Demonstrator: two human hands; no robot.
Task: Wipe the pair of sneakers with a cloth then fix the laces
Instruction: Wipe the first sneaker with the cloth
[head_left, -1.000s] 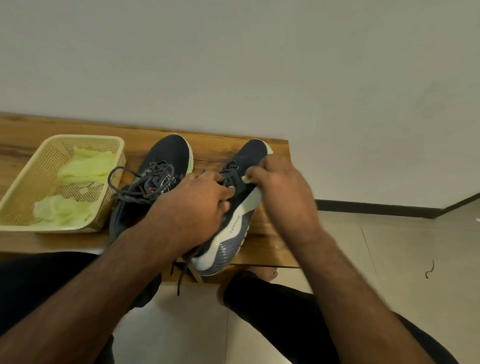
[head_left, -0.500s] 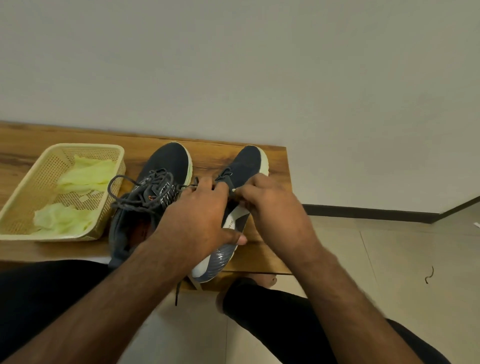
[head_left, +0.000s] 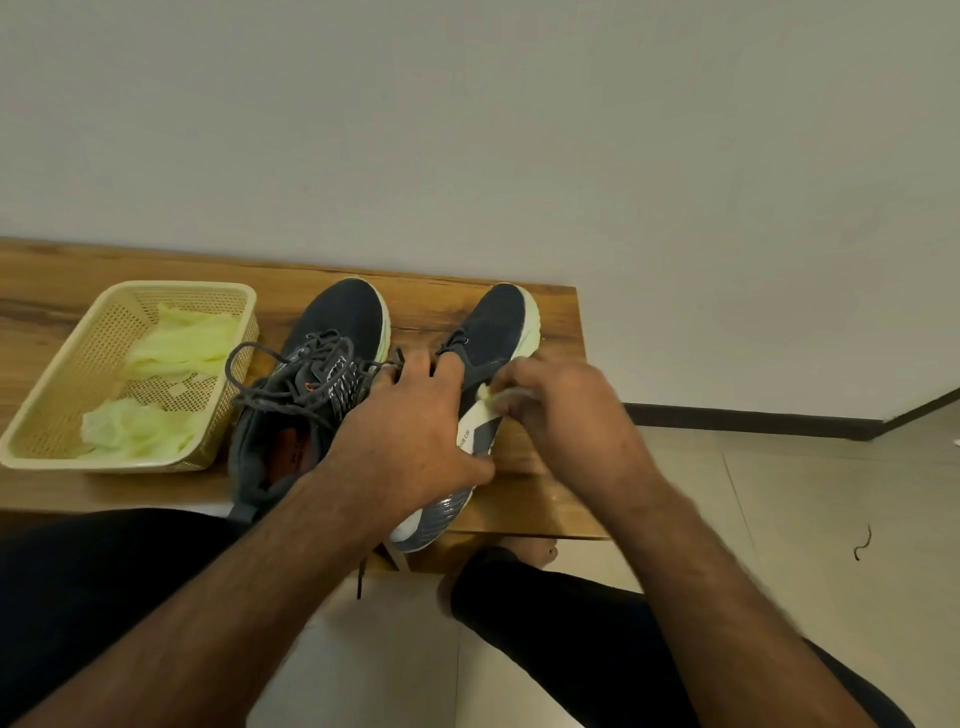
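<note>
Right sneaker (head_left: 498, 332): dark navy with a pale green-white sole, tipped onto its side near the right edge of the worktop (head_left: 524, 499), toe toward the wall, heel reaching past the front edge.
Left hand (head_left: 410, 431): laid over the middle of the right sneaker, fingers curled round its laced upper, thumb wrapped down against the white and grey sidewall; it grips the shoe.
Right hand (head_left: 561, 410): blurred, just beside the sneaker's outer side, fingers bunched and pinching a small pale yellow-green cloth (head_left: 491, 393) against the white part of the sole.
Cloth: only a small wad shows at the fingertips, touching the sidewall.
Left sneaker (head_left: 332, 332): same colours, upright on the worktop just left of the other shoe, toe toward the wall, orange lining visible inside.
Laces (head_left: 270, 379): dark grey, loose on the left sneaker, one loop hanging out toward the basket; a lace end from the right sneaker dangles below the front edge.
Basket (head_left: 67, 410): cream perforated plastic, toward the worktop's left side, beside the left sneaker, holding two more crumpled yellow-green cloths (head_left: 140, 431).
Person: dark trousers, seated at the front edge, a bare foot (head_left: 524, 548) on the tiled floor below.
</note>
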